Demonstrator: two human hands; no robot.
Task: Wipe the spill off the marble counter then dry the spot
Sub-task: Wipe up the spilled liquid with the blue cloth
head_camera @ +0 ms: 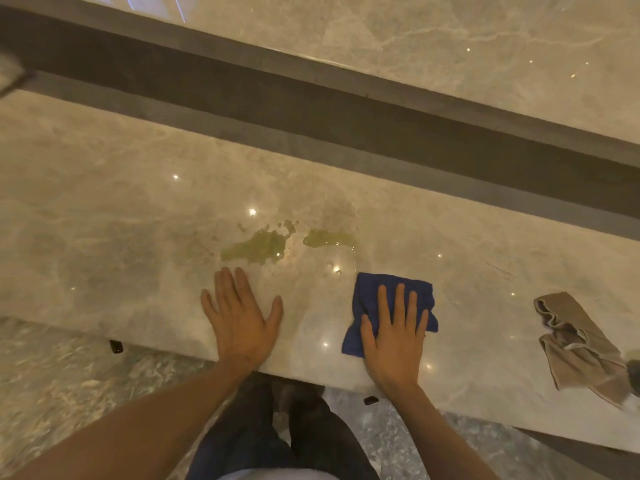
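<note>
A yellow-green spill (258,249) lies in two patches on the beige marble counter (104,220), the smaller patch (327,237) to the right. My left hand (240,318) rests flat on the bare counter just below the spill, fingers spread, holding nothing. My right hand (393,336) lies flat on a folded blue cloth (367,296), pressing it to the counter below and right of the spill. The cloth does not touch the liquid.
A crumpled beige towel (576,342) lies on the counter at the far right. A dark recessed channel (311,109) runs diagonally behind the counter, with another marble surface (450,39) beyond. The counter's front edge runs under my wrists; speckled floor (69,382) lies below.
</note>
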